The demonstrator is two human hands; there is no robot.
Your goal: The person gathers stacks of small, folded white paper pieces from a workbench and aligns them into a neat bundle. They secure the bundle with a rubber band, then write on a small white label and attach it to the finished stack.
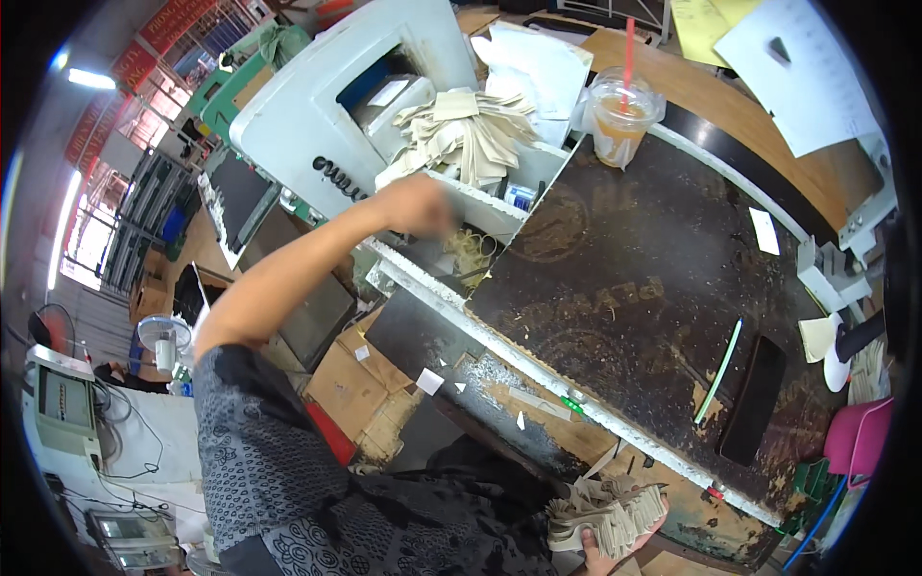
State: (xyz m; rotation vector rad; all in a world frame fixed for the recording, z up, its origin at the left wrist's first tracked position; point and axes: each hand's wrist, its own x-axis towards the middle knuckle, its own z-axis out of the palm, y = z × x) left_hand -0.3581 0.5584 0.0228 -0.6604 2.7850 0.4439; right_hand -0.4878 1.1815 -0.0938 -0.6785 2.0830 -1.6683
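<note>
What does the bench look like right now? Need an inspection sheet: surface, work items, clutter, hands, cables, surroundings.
Surface: dark worn worktop, scuffed, paper scraps near its front edge.
Work items: beige paper stack in right hand; loose beige pieces heaped in white tray.
Clutter: iced drink cup with straw, white slip, rubber bands.
Hands: left hand reaching toward the tray, blurred; right hand holds the stack.
Cables: black coiled cord on white housing.
Surroundings: cardboard below, small fan at left.
</note>
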